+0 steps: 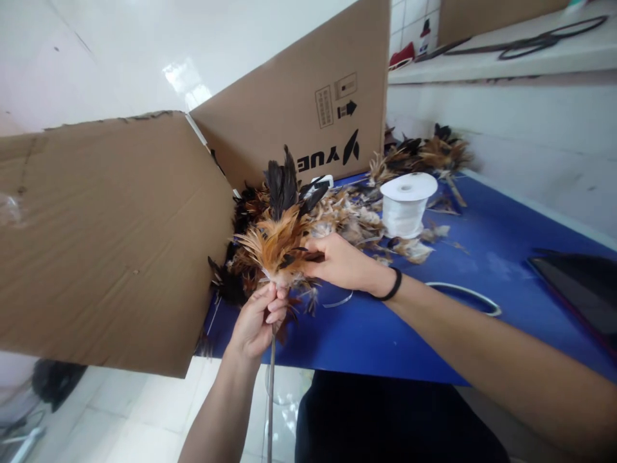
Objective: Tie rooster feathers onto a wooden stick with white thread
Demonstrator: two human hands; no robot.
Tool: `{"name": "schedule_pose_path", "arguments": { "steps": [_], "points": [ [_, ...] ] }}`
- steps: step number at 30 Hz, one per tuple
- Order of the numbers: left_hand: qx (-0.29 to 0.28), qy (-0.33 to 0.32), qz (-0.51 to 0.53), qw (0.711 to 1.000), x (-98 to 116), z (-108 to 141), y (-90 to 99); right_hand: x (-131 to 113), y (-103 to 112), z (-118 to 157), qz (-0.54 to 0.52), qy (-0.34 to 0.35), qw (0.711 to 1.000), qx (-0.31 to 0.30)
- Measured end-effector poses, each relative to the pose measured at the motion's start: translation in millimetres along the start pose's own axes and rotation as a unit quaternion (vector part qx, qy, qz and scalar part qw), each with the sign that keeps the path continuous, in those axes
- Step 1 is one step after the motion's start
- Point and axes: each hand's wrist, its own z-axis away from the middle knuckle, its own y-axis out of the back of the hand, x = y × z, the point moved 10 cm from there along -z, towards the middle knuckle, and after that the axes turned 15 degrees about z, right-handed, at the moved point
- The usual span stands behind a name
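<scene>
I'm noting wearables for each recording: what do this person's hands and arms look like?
The left hand and right hand are ungloved. No sleeve shows on either forearm. A thin black wristband circles the right wrist.

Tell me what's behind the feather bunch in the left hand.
Behind the bunch are more loose feathers and a printed cardboard panel. Whatever the bunch and right hand cover cannot be seen.

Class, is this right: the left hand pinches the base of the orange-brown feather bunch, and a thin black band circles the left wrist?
No: the head view shows the thin black band circling the right wrist. The left hand does pinch the base of the orange-brown feather bunch.
</scene>
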Motion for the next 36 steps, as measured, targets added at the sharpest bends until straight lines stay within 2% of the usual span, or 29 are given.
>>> {"name": "schedule_pose_path", "arguments": {
  "steps": [7,10,14,17,22,27,36],
  "points": [
    [0.019,0.006,-0.010,1.000,-9.6,0.4,0.5,11.8,4.9,6.3,-0.073,-0.072,0.994,-0.034],
    [0.025,0.002,-0.004,1.000,-10.2,-0.1,1.3,14.0,4.9,8.1,-0.098,-0.080,0.991,-0.047],
    [0.026,-0.019,0.010,0.999,-8.9,-3.3,2.9,21.9,-8.0,15.5,-0.136,-0.123,0.977,-0.104],
    [0.027,-0.023,-0.005,0.999,-12.4,-7.0,6.1,27.2,-19.5,20.9,-0.185,-0.151,0.964,-0.120],
    [0.024,-0.017,-0.037,0.999,-21.5,-11.1,11.0,39.9,-28.0,23.4,-0.222,-0.171,0.958,-0.068],
    [0.016,-0.041,-0.088,0.995,-22.0,-12.7,11.8,55.7,-27.3,27.4,-0.224,-0.178,0.958,0.000],
    [0.022,-0.064,-0.165,0.984,-22.8,-13.4,16.1,65.1,-43.7,31.3,-0.319,-0.179,0.931,0.013]
  ]
}}
